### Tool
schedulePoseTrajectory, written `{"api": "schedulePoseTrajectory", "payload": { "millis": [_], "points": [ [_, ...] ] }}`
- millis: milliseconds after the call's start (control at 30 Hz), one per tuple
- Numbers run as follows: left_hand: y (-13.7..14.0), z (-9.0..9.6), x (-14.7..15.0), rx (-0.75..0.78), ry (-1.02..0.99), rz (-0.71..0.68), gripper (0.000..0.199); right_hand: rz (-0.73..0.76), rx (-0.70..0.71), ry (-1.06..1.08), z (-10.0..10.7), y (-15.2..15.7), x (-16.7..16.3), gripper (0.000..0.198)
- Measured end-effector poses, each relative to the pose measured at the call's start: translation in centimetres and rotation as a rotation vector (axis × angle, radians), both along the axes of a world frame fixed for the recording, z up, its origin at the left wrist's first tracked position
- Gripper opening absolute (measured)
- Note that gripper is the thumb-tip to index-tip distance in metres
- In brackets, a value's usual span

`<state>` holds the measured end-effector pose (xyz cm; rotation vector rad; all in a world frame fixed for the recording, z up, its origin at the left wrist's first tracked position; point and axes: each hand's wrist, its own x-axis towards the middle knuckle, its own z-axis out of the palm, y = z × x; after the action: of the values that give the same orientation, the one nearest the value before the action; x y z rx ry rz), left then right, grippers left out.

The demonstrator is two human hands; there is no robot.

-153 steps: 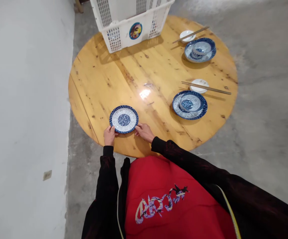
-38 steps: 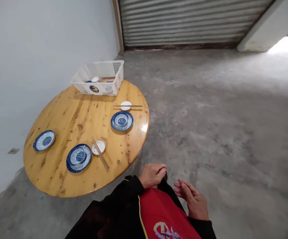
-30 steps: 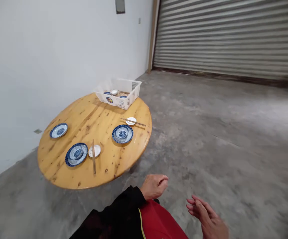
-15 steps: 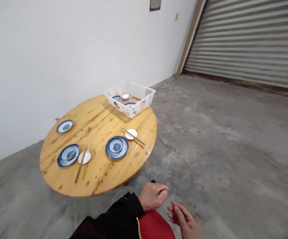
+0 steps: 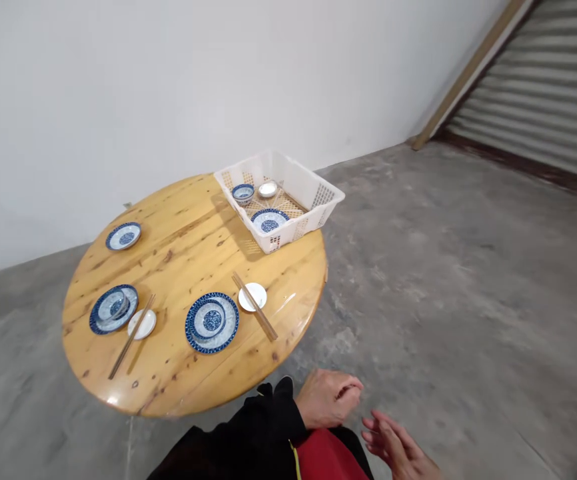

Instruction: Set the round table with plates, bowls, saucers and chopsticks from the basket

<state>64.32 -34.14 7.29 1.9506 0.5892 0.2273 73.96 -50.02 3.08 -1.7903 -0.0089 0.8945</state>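
Observation:
My left hand [image 5: 329,398] is curled into a loose fist in front of my body, just off the near edge of the round wooden table; nothing shows in it. To its lower right, my right hand [image 5: 399,445] has its fingers stretched and somewhat apart, holding nothing. Nearest to them on the table is a blue-and-white plate [image 5: 212,347] bearing a bowl [image 5: 207,320]. Beside it, chopsticks [image 5: 263,319] lie across a small white dish [image 5: 259,291]. Farther left sit another plate [image 5: 99,326] with a bowl [image 5: 112,305], and chopsticks [image 5: 127,352] across a white dish [image 5: 145,326].
A white plastic basket [image 5: 329,197] stands on the far right of the table [image 5: 178,267], holding a bowl [image 5: 243,193], small white dishes [image 5: 267,189] and a plate [image 5: 269,221]. At the far left lies another plate [image 5: 123,237]. Behind are a white wall and a roller shutter [image 5: 528,100].
My view has swung right-to-left and closer, so the table and basket look larger and the shutter slides off to the right. Both hands keep nearly the same pose, a little farther right in view.

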Motion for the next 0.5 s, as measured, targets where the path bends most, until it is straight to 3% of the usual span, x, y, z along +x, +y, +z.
{"api": "schedulePoseTrajectory", "payload": {
  "millis": [200, 500],
  "points": [
    [2.7, 0.0, 3.7, -0.001, 0.016, 0.288, 0.031, 0.239, 0.092, 0.085, 0.6, 6.7, 6.4, 0.063],
    [4.6, 1.5, 13.5, -0.005, -0.001, 0.662, 0.03, 0.476, 0.232, 0.032, 3.1, 14.0, 20.4, 0.062]
  ]
}}
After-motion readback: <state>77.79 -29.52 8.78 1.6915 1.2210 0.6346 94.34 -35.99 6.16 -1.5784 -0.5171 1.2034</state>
